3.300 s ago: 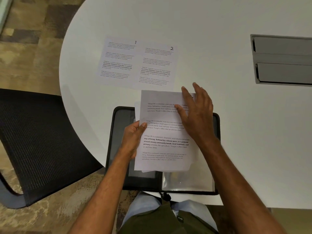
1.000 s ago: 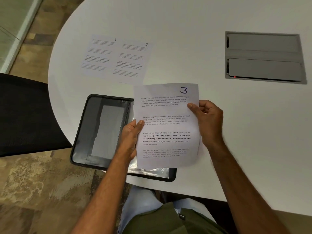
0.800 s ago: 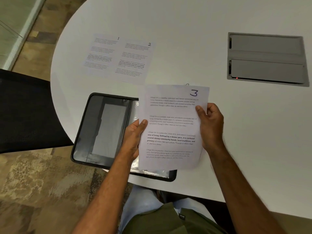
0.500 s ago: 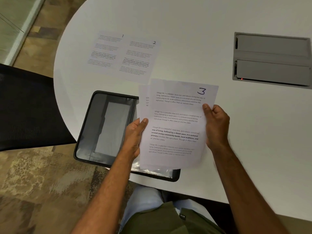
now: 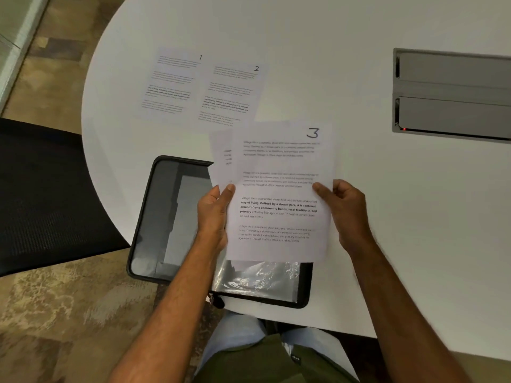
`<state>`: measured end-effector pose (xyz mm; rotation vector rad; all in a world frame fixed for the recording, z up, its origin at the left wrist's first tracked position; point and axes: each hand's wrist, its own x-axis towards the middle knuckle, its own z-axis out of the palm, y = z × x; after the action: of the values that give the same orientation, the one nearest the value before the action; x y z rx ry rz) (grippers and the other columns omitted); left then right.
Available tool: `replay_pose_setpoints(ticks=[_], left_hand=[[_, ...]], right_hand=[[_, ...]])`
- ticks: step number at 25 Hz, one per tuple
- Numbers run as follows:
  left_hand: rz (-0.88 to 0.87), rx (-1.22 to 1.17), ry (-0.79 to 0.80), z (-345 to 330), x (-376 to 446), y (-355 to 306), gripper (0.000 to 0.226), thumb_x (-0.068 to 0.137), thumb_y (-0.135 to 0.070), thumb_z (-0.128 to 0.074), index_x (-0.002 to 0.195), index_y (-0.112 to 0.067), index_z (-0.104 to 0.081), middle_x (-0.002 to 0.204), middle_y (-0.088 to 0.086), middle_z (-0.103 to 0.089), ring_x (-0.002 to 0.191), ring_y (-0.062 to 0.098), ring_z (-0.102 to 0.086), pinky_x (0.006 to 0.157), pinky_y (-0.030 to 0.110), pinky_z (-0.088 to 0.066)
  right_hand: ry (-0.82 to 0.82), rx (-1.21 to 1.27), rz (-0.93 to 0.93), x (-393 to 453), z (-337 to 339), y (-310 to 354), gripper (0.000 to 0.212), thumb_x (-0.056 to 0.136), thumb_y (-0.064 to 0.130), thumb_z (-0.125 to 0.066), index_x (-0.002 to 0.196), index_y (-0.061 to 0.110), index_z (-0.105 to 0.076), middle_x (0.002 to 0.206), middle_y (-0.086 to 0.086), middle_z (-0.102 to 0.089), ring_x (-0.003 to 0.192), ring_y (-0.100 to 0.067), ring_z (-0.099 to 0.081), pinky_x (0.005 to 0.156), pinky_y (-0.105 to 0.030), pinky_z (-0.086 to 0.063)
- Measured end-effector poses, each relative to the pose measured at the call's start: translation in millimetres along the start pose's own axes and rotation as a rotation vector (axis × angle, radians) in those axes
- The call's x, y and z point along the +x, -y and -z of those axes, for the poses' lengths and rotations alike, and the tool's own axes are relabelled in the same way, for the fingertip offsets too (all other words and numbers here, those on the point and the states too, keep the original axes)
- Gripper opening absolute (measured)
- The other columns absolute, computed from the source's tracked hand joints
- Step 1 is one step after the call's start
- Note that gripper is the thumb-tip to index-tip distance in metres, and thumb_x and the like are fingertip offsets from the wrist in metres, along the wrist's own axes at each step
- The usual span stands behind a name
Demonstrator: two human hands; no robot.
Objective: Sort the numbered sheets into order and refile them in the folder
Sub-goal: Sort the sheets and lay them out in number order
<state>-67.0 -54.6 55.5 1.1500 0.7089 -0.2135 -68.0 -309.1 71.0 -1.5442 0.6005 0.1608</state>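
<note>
White sheet 3 (image 5: 282, 189) pinched between left hand (image 5: 214, 214) and right hand (image 5: 344, 211), seemingly over another sheet (image 5: 221, 158).

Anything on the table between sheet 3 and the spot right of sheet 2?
Nothing visible. Sheet 3, held by both hands, sits just below sheet 2; the table to its right is bare up to the grey hatch.

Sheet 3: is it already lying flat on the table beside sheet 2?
No: sheet 3 is held above the folder, pinched by the left hand and right hand.
</note>
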Motion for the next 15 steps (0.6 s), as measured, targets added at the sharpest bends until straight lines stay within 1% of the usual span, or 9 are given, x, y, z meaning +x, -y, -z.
replay_pose_setpoints(ticks=[2,4,6,8,11,13,15], left_hand=[[-0.004,-0.023,-0.034,4.5,11.7,-4.3,0.018,0.1,-0.012,-0.067,0.118,-0.012,-0.073,0.117,0.016,-0.076,0.101,0.031,-0.073,0.092,0.049,-0.06],[-0.004,-0.036,-0.063,11.0,24.1,-11.8,0.017,0.1,-0.012,-0.066,0.116,-0.012,-0.072,0.116,0.015,-0.076,0.099,0.03,-0.073,0.09,0.047,-0.062],[-0.015,-0.017,-0.085,19.2,39.4,-20.5,0.018,0.1,-0.011,-0.066,0.117,-0.011,-0.072,0.113,0.014,-0.077,0.096,0.027,-0.075,0.084,0.043,-0.064],[-0.012,0.022,-0.085,29.4,52.9,-24.8,0.019,0.1,-0.011,-0.066,0.118,-0.011,-0.071,0.112,0.013,-0.078,0.094,0.026,-0.075,0.083,0.042,-0.065],[0.041,0.078,-0.074,43.9,70.6,-25.5,0.017,0.1,-0.012,-0.066,0.116,-0.012,-0.072,0.112,0.015,-0.077,0.094,0.028,-0.076,0.084,0.046,-0.064],[0.071,0.115,-0.064,52.0,83.0,-21.4,0.02,0.1,-0.013,-0.066,0.119,-0.011,-0.072,0.114,0.018,-0.076,0.095,0.03,-0.076,0.084,0.048,-0.064],[0.102,0.136,-0.052,56.9,92.8,-18.3,0.023,0.1,-0.012,-0.065,0.122,-0.009,-0.071,0.113,0.018,-0.077,0.095,0.031,-0.076,0.082,0.048,-0.064]], right_hand=[[-0.031,-0.048,-0.021,7.9,-3.9,-9.5,0.025,0.092,0.024,-0.078,0.08,0.005,-0.067,0.082,-0.002,-0.076,0.071,-0.014,-0.067,0.066,-0.028,-0.055],[-0.122,-0.07,-0.021,22.3,-6.5,-14.8,0.036,0.095,0.03,-0.075,0.08,-0.001,-0.064,0.078,-0.002,-0.071,0.07,-0.015,-0.061,0.065,-0.031,-0.051],[-0.191,-0.046,-0.035,42.4,-9.8,-13.3,0.031,0.099,0.031,-0.07,0.079,0.007,-0.067,0.076,0.002,-0.071,0.067,-0.01,-0.061,0.063,-0.026,-0.053],[-0.216,-0.01,-0.054,63.8,-13.7,-12.7,0.025,0.102,0.029,-0.065,0.083,0.016,-0.07,0.079,0.005,-0.073,0.067,-0.006,-0.065,0.062,-0.021,-0.056],[-0.268,0.006,-0.042,102.4,-17.2,-17.1,0.024,0.105,0.028,-0.06,0.085,0.021,-0.071,0.087,0.002,-0.074,0.076,-0.01,-0.067,0.07,-0.026,-0.059],[-0.328,-0.009,-0.017,134.4,-18.3,-17.4,0.028,0.106,0.024,-0.056,0.079,0.022,-0.067,0.085,0.004,-0.07,0.078,-0.011,-0.061,0.073,-0.028,-0.055],[-0.39,-0.044,0.009,171.3,-18.6,-13.3,0.032,0.103,0.018,-0.054,0.072,0.023,-0.06,0.078,0.008,-0.063,0.073,-0.009,-0.055,0.074,-0.029,-0.049]])
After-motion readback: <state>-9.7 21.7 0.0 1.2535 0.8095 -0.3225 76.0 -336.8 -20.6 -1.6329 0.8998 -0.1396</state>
